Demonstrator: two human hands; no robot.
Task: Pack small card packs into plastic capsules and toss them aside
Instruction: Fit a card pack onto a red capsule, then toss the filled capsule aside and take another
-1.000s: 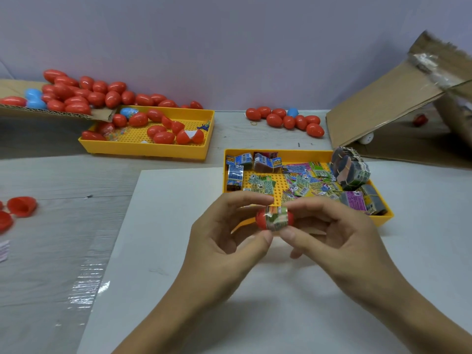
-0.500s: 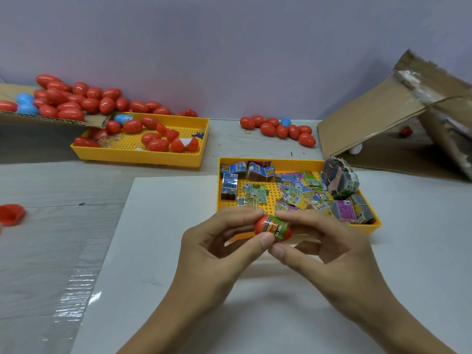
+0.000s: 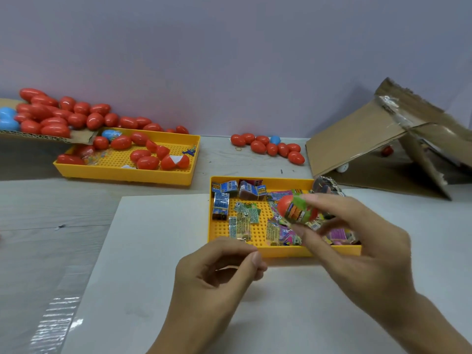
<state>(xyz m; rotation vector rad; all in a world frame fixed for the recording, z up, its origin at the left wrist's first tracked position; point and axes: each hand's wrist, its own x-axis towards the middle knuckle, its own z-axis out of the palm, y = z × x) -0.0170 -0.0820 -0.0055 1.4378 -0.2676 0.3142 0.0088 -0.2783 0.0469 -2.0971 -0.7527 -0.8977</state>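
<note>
— Right hand (image 3: 357,249) first: from the head camera I see it raised over the near yellow perforated plastic tray (image 3: 334,251), thumb and fingers pinching a red egg-shaped plastic capsule (image 3: 297,209) with a green and orange printed card pack wrapped around its middle. Motion blur smears the fingertips, so I can't read exactly how they lie.

— And the other one?

— My left hand (image 3: 217,274) sits lower, over the white sheet of board (image 3: 143,251), just in front of that tray's near wall. Its fingers are loosely curled with the thumb near the index tip, and I see nothing held in it. The two hands are apart.

— What's in the tray?

— Small foil card packs (image 3: 245,218) lie scattered flat on the perforated floor, blue ones along the left wall.

— Further back?

— A second yellow perforated tray (image 3: 122,173) at back left holds red capsules and one blue one, with a cardboard flap (image 3: 38,137) heaped with more red capsules overhanging its corner. A loose cluster of red capsules (image 3: 270,146), one blue among them, lies on the grey table (image 3: 38,200) by the wall. A tilted brown cardboard box (image 3: 357,139) stands at right.
</note>
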